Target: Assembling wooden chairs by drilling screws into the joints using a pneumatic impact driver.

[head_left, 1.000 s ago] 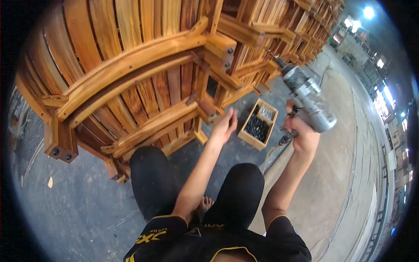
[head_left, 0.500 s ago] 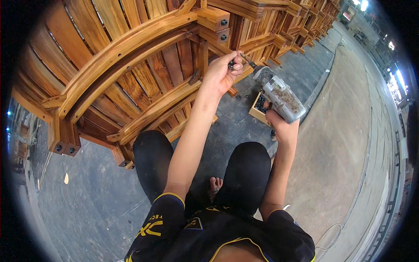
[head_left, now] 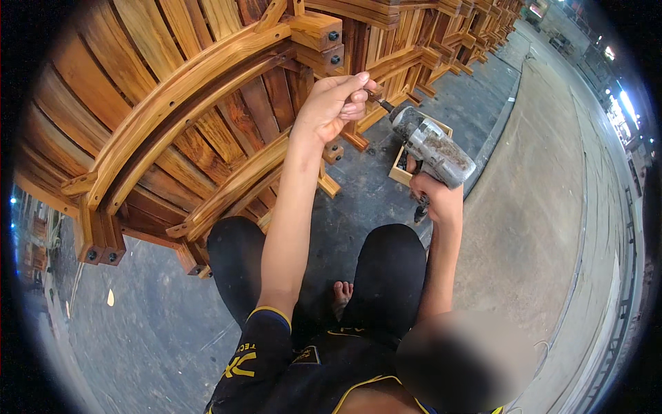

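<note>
My right hand (head_left: 441, 198) is wrapped round the grip of a worn grey impact driver (head_left: 436, 150). Its thin bit (head_left: 380, 103) points up and left toward my left hand (head_left: 331, 109). The left fingers are bent and pressed together at the bit's tip; whatever lies inside them is hidden. Left of that hand stands a curved wooden furniture frame (head_left: 172, 103) with broad slats. Dark bolt heads (head_left: 334, 36) show in its end blocks. Behind the driver, a small wooden box (head_left: 398, 175) sits on the floor, partly covered by the tool, with small dark pieces inside.
More slatted wooden pieces (head_left: 407, 58) stand in a row toward the far right. My knees (head_left: 391, 259) are bent close to the near frame. A dark floor sheet (head_left: 158, 324) lies under me, and tan flooring (head_left: 527, 179) runs along the right.
Both hands and the driver have shifted slightly left in the picture. The left fingers have closed in toward the bit's tip, and the small dark object visible in them before is now hidden.
</note>
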Available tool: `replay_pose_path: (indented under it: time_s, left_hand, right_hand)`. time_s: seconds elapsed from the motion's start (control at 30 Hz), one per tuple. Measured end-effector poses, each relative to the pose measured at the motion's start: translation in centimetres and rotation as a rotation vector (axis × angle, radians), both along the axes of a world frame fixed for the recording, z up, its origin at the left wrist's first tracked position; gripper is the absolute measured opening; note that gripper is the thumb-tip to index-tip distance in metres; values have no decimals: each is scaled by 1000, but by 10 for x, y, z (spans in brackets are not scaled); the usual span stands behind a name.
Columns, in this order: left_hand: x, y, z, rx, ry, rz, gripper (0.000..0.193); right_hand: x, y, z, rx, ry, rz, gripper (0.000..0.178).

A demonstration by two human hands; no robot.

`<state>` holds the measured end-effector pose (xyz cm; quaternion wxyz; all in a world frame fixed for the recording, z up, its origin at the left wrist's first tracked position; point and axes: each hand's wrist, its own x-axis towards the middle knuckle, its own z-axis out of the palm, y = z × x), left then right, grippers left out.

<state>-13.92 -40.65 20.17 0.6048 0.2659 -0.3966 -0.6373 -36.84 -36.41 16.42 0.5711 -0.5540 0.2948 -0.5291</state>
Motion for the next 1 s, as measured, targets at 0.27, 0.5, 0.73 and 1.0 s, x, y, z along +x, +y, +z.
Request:
replay_pose_path:
  time_s: [0.27, 0.5, 0.73, 1.0]
  left_hand:
    - [1, -6, 4, 73, -84, -42, 28]
    - [-11, -14, 1, 97, 4, -80, 29]
    - [-14, -13, 3, 97, -178, -49, 30]
    - [-30, -16, -11, 92, -15, 77, 29]
  right_hand:
    - [0, 0, -3, 30, -31, 23, 35]
    - [-3, 2, -8, 58, -43, 12, 32]
    - [2, 7, -12, 62, -44, -23, 30]
    - [9, 6, -20, 48, -58, -62, 31]
